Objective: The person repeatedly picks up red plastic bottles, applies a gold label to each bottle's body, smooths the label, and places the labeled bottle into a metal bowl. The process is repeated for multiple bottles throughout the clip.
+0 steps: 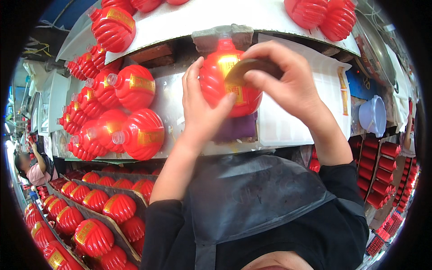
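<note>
A ribbed red bottle (210, 80) lies in front of me, its clear neck pointing away and resting in a notched grey block (204, 39). Down its upper face runs a gold label (228, 63) with red characters. My left hand (198, 101) grips the bottle's left side, thumb over the label's lower part. In my right hand (294, 81) is a thin, dark, rounded scraper-like piece (256, 67), pinched between thumb and fingers, its edge at the label. Whether it presses on the label I cannot tell. A folded purple cloth (236, 128) lies under the bottle's near end.
Several labelled red bottles (141, 135) crowd the bench's left; others stand on the white board (180, 20) beyond. A translucent sheet (292, 121) with a gold label strip (343, 90) lies right. Crated bottles (94, 236) fill the lower left. A lavender bucket (372, 116) and another person (38, 171) flank the bench.
</note>
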Demonstrator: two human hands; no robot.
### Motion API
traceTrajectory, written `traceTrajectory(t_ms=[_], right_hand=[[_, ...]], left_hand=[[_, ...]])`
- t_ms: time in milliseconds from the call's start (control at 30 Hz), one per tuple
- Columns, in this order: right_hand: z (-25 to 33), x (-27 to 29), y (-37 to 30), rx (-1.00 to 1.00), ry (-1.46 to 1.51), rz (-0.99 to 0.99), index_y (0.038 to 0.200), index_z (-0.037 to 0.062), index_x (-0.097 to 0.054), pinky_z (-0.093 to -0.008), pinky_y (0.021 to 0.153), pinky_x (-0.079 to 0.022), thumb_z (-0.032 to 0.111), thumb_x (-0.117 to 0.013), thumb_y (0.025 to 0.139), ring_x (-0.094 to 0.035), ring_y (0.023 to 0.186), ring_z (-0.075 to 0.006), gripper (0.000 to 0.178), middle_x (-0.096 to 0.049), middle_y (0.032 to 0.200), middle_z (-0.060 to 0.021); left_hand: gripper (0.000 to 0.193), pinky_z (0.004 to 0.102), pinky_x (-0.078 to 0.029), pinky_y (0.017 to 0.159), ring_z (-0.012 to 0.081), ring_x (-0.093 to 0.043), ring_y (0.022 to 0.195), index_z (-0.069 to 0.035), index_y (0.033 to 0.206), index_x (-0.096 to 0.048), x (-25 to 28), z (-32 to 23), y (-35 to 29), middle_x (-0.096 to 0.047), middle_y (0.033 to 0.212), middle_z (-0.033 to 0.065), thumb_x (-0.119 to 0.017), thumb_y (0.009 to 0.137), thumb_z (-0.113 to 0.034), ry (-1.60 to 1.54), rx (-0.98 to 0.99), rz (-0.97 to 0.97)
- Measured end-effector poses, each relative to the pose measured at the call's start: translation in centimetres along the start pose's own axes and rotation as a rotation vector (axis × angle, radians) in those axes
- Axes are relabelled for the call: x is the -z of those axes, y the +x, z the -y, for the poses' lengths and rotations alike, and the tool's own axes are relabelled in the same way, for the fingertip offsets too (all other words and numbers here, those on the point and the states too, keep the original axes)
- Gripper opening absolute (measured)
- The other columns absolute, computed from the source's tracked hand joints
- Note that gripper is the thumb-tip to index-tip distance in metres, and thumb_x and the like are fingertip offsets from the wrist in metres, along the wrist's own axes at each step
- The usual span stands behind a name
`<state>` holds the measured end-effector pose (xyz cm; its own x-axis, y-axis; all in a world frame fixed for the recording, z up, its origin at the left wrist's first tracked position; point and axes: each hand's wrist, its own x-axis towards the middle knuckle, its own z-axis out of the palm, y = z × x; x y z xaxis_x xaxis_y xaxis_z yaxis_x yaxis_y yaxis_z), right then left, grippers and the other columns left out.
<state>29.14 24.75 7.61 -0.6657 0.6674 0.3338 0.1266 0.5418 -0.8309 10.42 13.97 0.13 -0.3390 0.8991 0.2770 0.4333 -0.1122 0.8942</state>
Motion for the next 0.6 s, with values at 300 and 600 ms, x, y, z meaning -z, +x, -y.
traceTrajectory(t_ms=[300, 600], right_hand=[[-2.0, 0.6, 8.1, 0.426, -0.624, -0.031, 0.114, 0.0031, -0.070, -0.0370, 0.077, -0.059, 0.010, -0.073, 0.092, -0.073, 0.088, -0.0323, 0.024, -0.073, 0.097, -0.0147], [-1.9, 0.2, 8.7, 0.347, -0.698, 0.108, 0.113, 0.0035, -0.071, -0.0378, 0.076, -0.059, 0.011, -0.075, 0.091, -0.073, 0.087, -0.0314, 0.023, -0.073, 0.096, -0.0151]], left_hand=[[0.096, 0.0501, -0.037, 0.116, 0.0429, -0.044, 0.138, 0.003, 0.153, -0.035, 0.3, 0.5, -0.2, -0.043, 0.148, 0.0264, -0.083, 0.079, -0.035, 0.064, -0.067, 0.023], [0.090, 0.0515, -0.035, 0.118, 0.0434, -0.043, 0.140, 0.001, 0.153, -0.039, 0.5, 1.0, 0.1, -0.044, 0.150, 0.0260, -0.077, 0.087, -0.048, 0.157, -0.194, 0.041]])
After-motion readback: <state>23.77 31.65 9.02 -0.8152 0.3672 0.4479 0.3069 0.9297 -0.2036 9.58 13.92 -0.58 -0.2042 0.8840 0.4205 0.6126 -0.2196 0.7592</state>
